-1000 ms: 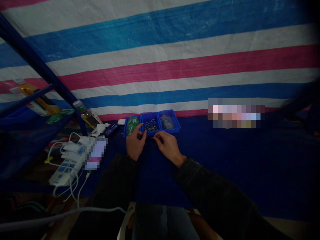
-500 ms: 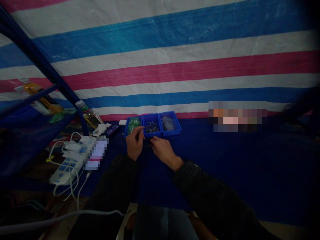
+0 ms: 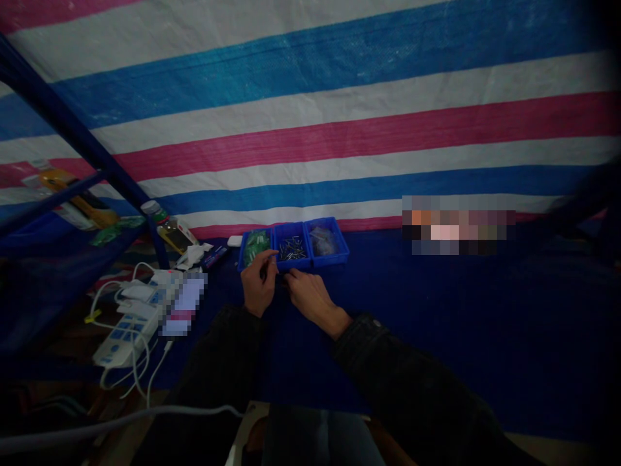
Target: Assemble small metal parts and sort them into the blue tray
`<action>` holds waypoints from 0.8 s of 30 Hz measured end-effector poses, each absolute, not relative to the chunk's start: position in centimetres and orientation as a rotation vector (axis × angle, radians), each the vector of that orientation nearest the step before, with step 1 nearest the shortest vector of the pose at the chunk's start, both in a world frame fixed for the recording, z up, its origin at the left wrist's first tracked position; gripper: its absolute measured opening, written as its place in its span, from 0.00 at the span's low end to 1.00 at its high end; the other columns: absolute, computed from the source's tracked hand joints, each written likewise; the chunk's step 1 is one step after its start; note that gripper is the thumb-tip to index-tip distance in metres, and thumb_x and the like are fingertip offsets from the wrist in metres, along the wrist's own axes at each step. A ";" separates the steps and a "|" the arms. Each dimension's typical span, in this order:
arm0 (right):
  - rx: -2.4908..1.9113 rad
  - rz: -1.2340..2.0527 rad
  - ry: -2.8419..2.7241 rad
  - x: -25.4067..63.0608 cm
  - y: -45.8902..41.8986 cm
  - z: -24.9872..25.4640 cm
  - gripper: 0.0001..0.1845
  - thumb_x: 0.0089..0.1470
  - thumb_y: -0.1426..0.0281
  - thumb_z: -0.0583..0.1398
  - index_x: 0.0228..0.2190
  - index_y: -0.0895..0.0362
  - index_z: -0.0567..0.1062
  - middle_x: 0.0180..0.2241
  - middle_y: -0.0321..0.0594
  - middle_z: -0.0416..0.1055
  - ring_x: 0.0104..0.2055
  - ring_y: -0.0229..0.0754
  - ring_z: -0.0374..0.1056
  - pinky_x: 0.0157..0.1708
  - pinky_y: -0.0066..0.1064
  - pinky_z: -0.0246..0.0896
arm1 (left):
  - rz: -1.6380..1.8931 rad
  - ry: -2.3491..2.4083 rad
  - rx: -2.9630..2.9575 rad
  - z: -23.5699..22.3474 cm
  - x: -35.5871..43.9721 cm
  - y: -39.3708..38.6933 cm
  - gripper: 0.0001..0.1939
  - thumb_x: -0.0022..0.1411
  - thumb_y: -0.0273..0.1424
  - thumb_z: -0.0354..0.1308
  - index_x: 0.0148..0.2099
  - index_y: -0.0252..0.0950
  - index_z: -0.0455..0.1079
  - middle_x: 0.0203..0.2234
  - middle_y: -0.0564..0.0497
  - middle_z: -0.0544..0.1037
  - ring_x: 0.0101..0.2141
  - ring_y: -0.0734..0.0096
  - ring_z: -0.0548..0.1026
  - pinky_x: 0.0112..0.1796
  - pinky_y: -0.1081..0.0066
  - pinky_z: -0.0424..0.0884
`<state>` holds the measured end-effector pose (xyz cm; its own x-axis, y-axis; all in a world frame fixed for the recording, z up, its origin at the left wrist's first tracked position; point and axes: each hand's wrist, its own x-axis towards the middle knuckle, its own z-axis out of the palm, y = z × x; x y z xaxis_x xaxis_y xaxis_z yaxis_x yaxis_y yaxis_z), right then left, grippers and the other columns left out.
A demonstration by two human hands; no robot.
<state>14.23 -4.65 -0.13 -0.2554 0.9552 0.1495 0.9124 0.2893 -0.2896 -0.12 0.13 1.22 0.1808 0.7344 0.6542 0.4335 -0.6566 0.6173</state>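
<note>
Since the frame a second ago, the right hand (image 3: 313, 299) has moved closer to the left hand (image 3: 259, 285), so their fingertips now nearly meet just in front of the middle blue box (image 3: 292, 264). Both sets of fingers are curled inward, but whether they are closed on a small piece I cannot tell; the gap between the hands is too dark. Many thin metal pieces (image 3: 291, 248) lie loose in the middle box, so that supply is far from used up, I'd judge. Green plastic (image 3: 257, 244) fills much of the left box (image 3: 242, 249), and clear plastic (image 3: 323, 241) lies in the right box (image 3: 334, 259). All three boxes sit side by side on the blue surface (image 3: 412, 323). No finished piece can be made out, so how much is done stays unclear.
</note>
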 end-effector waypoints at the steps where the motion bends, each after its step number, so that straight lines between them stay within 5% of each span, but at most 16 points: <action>1: -1.701 0.206 -2.285 14.2 -4.6 0.0 0.12 0.67 0.72 0.52 0.46 0.56 0.73 0.46 0.46 0.75 0.44 0.46 0.75 0.39 0.33 0.66 | 1.466 1.115 2.169 1.2 -0.1 0.1 0.10 0.70 0.30 0.55 0.50 0.36 0.74 0.25 0.55 0.74 0.24 0.76 0.72 0.31 0.75 0.69; 13: -1.724 0.047 -2.274 14.8 -5.6 0.7 0.15 0.59 0.79 0.56 0.48 0.58 0.69 0.47 0.47 0.72 0.39 0.45 0.75 0.33 0.32 0.67 | 1.416 1.071 2.373 1.2 -0.1 -0.1 0.07 0.66 0.33 0.61 0.41 0.35 0.77 0.26 0.52 0.79 0.24 0.74 0.74 0.29 0.74 0.69; 24: -1.699 0.044 -1.914 16.6 -5.6 0.5 0.11 0.71 0.70 0.47 0.43 0.56 0.69 0.43 0.42 0.71 0.37 0.41 0.71 0.31 0.30 0.60 | 1.264 0.844 2.428 1.1 0.4 0.1 0.07 0.68 0.32 0.61 0.38 0.36 0.78 0.30 0.50 0.80 0.29 0.71 0.76 0.34 0.70 0.73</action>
